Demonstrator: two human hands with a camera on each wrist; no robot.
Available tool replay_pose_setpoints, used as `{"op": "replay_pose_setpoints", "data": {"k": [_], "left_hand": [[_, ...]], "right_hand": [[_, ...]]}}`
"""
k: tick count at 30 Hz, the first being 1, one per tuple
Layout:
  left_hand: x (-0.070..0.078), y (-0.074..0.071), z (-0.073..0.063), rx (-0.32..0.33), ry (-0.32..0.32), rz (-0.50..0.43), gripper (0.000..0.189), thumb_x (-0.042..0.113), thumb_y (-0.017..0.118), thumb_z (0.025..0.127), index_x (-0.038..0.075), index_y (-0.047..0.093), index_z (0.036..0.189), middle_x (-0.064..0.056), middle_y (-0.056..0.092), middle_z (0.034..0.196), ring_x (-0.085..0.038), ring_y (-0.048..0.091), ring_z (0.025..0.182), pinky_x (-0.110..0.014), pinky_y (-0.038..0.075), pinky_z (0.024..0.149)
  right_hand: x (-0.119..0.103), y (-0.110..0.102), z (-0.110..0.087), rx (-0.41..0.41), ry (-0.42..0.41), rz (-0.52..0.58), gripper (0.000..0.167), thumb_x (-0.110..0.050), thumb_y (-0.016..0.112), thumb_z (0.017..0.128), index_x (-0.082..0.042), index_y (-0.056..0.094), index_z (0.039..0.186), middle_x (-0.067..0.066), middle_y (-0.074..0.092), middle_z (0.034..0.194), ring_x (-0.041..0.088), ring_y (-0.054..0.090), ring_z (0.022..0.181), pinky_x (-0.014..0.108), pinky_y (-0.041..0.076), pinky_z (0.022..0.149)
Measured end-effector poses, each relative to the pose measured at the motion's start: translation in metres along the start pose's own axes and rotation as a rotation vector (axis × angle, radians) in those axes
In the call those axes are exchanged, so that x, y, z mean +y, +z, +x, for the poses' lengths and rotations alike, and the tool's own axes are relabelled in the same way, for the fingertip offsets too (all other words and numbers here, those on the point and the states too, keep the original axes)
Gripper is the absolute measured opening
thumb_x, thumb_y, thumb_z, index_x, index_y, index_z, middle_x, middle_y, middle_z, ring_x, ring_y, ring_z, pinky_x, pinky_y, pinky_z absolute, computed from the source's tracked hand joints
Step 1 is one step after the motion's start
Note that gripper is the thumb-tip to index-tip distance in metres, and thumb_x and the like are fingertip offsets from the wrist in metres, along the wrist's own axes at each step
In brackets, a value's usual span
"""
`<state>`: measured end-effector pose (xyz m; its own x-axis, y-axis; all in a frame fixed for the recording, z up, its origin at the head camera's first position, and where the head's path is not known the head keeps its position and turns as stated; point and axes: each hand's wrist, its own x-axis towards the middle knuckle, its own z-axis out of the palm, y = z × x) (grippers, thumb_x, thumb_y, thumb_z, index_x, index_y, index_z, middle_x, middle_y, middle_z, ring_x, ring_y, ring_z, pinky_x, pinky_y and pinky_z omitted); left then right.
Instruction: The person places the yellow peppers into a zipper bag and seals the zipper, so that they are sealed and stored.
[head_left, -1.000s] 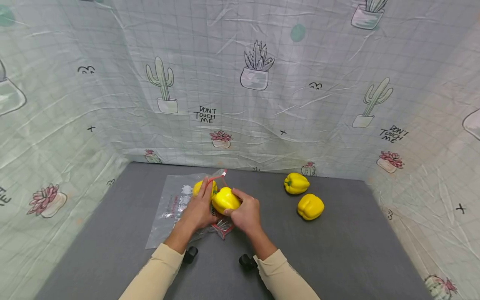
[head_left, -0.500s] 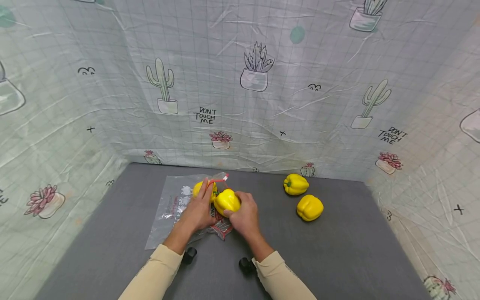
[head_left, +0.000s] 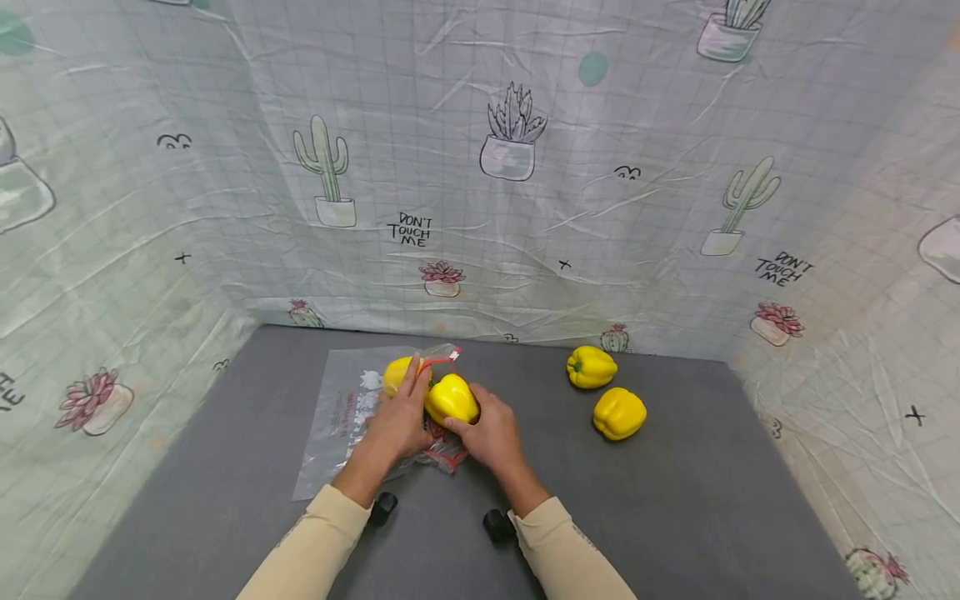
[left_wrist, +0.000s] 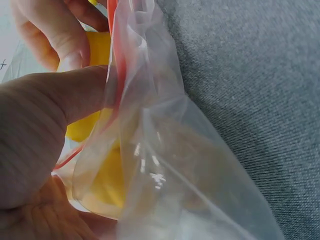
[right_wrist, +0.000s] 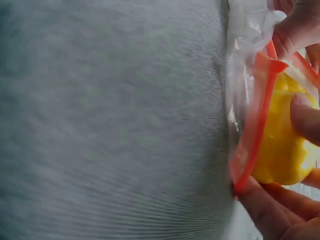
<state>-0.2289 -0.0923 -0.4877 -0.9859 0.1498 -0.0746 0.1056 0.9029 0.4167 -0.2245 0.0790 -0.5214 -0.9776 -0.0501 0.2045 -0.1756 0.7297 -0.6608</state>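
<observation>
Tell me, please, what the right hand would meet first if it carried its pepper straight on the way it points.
Probably the red edge of the plastic bag, beside the yellow pepper the right hand holds; the left hand lies close beyond. Depth is unclear; pepper and edge may touch.

Your clear plastic bag (head_left: 324,437), with white and red print and a red-edged mouth, lies on the table (head_left: 697,500), its mouth parted at your left hand (head_left: 397,421). A glossy yellow bell pepper (head_left: 397,377) shows through the film inside, close to that mouth. You hold a second glossy, blocky yellow bell pepper (head_left: 453,398) in your right hand (head_left: 491,427) at the opening, its green stem end toward the first.
</observation>
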Motion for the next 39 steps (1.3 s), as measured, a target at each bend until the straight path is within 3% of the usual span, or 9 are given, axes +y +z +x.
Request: {"op": "replay_pose_setpoints", "data": {"k": [5, 9, 13, 18, 22, 24, 28, 31, 39], "left_hand": [[0.003, 0.000, 0.000, -0.012, -0.016, 0.013, 0.112, 0.014, 0.085, 0.078, 0.019, 0.019, 0.168, -0.001, 0.000, 0.179, -0.074, 0.024, 0.143, -0.091, 0.037, 0.092], [0.004, 0.002, 0.000, -0.011, -0.025, -0.014, 0.113, 0.012, 0.086, 0.076, 0.020, 0.020, 0.168, 0.000, -0.001, 0.179, -0.074, 0.020, 0.145, -0.091, 0.035, 0.093], [0.005, 0.004, 0.000, -0.009, -0.045, -0.028, 0.115, 0.011, 0.087, 0.076, 0.022, 0.019, 0.168, 0.001, -0.004, 0.179, -0.074, 0.017, 0.146, -0.092, 0.034, 0.094], [0.010, 0.005, -0.002, -0.001, -0.045, 0.002, 0.115, 0.013, 0.088, 0.075, 0.021, 0.021, 0.168, 0.001, -0.002, 0.179, -0.075, 0.018, 0.145, -0.091, 0.037, 0.092], [0.012, 0.006, -0.003, 0.010, -0.025, -0.001, 0.114, 0.012, 0.087, 0.074, 0.019, 0.022, 0.167, 0.000, 0.000, 0.179, -0.074, 0.016, 0.146, -0.090, 0.038, 0.092], [0.012, 0.006, -0.003, 0.011, -0.021, -0.018, 0.114, 0.010, 0.086, 0.074, 0.018, 0.021, 0.167, 0.000, 0.001, 0.179, -0.074, 0.014, 0.147, -0.090, 0.038, 0.092], [0.010, 0.006, -0.001, 0.011, -0.022, -0.028, 0.115, 0.009, 0.086, 0.074, 0.018, 0.020, 0.168, 0.000, 0.000, 0.179, -0.073, 0.011, 0.148, -0.090, 0.037, 0.093], [0.008, 0.006, -0.001, 0.011, -0.025, -0.030, 0.116, 0.009, 0.086, 0.073, 0.017, 0.019, 0.168, 0.000, 0.000, 0.179, -0.073, 0.011, 0.148, -0.091, 0.036, 0.093], [0.004, 0.006, -0.003, 0.016, -0.022, -0.028, 0.115, 0.009, 0.086, 0.074, 0.016, 0.020, 0.168, 0.000, 0.000, 0.179, -0.074, 0.011, 0.147, -0.091, 0.037, 0.092]], "right_hand": [[-0.003, -0.008, 0.006, -0.107, 0.023, -0.027, 0.073, -0.042, 0.079, 0.092, -0.014, 0.052, 0.153, 0.016, 0.071, 0.133, 0.034, 0.069, 0.110, 0.051, 0.056, 0.096], [0.000, -0.016, 0.012, -0.203, 0.070, 0.123, 0.067, -0.020, 0.075, 0.094, -0.008, 0.048, 0.155, 0.020, 0.064, 0.143, 0.037, 0.064, 0.120, 0.056, 0.052, 0.104], [0.002, -0.021, 0.015, -0.244, 0.141, 0.237, 0.057, -0.008, 0.073, 0.094, -0.006, 0.053, 0.147, 0.021, 0.063, 0.140, 0.035, 0.064, 0.118, 0.053, 0.053, 0.103], [0.001, -0.020, 0.017, -0.221, 0.129, 0.171, 0.054, -0.014, 0.074, 0.095, -0.010, 0.057, 0.146, 0.018, 0.069, 0.130, 0.032, 0.068, 0.109, 0.050, 0.057, 0.097], [-0.005, -0.017, 0.020, -0.208, 0.072, 0.028, 0.055, -0.023, 0.072, 0.098, -0.012, 0.056, 0.150, 0.012, 0.074, 0.106, 0.025, 0.064, 0.087, 0.042, 0.055, 0.081], [-0.008, -0.016, 0.021, -0.196, 0.091, 0.012, 0.053, -0.025, 0.072, 0.098, -0.009, 0.056, 0.146, 0.010, 0.070, 0.095, 0.022, 0.059, 0.077, 0.037, 0.049, 0.072], [-0.009, -0.012, 0.021, -0.143, 0.161, 0.091, 0.037, -0.021, 0.075, 0.096, -0.003, 0.057, 0.123, 0.008, 0.064, 0.090, 0.021, 0.056, 0.075, 0.032, 0.046, 0.067], [-0.006, -0.008, 0.021, -0.103, 0.140, 0.156, 0.028, -0.016, 0.077, 0.093, -0.005, 0.057, 0.109, 0.009, 0.065, 0.093, 0.020, 0.059, 0.079, 0.032, 0.050, 0.072], [0.001, -0.001, 0.021, -0.077, 0.084, 0.312, 0.016, -0.004, 0.076, 0.089, -0.004, 0.068, 0.102, 0.015, 0.071, 0.099, 0.022, 0.066, 0.087, 0.038, 0.059, 0.082]]}}
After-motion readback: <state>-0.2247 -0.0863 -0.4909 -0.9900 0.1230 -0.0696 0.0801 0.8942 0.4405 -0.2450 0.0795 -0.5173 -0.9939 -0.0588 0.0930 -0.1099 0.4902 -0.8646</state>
